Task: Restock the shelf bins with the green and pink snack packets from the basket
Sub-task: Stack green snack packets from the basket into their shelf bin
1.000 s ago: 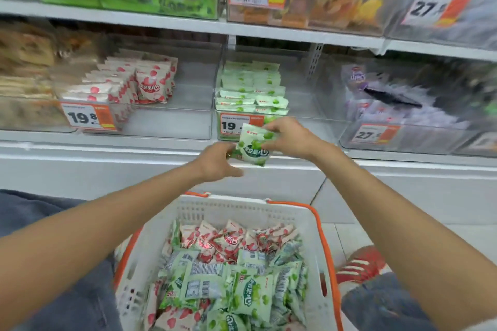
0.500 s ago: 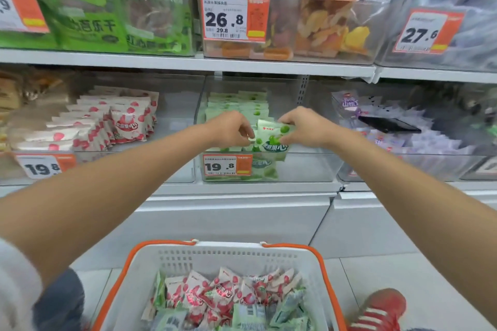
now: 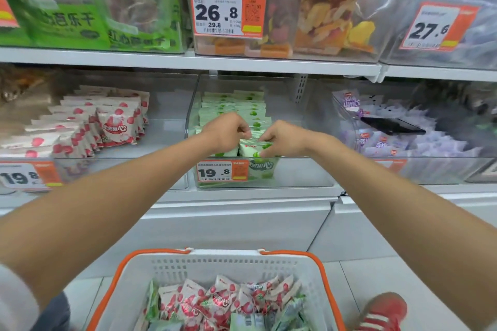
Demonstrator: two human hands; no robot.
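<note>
A green snack packet stands upright at the front of the clear middle bin, in front of a row of green packets. My left hand pinches its top left corner and my right hand pinches its top right corner. Both hands are inside the bin, over its front wall. The bin to the left holds rows of pink packets. Below, the white basket with an orange rim holds a heap of pink and green packets.
The upper shelf overhangs the bins and carries boxes of dried fruit. A bin of purple packets with a dark flat thing on top stands to the right. My red shoe is on the floor beside the basket.
Both hands carried the green packet up from above the basket and into the middle bin, where it now stands at the front of the row. The view tilted upward.
</note>
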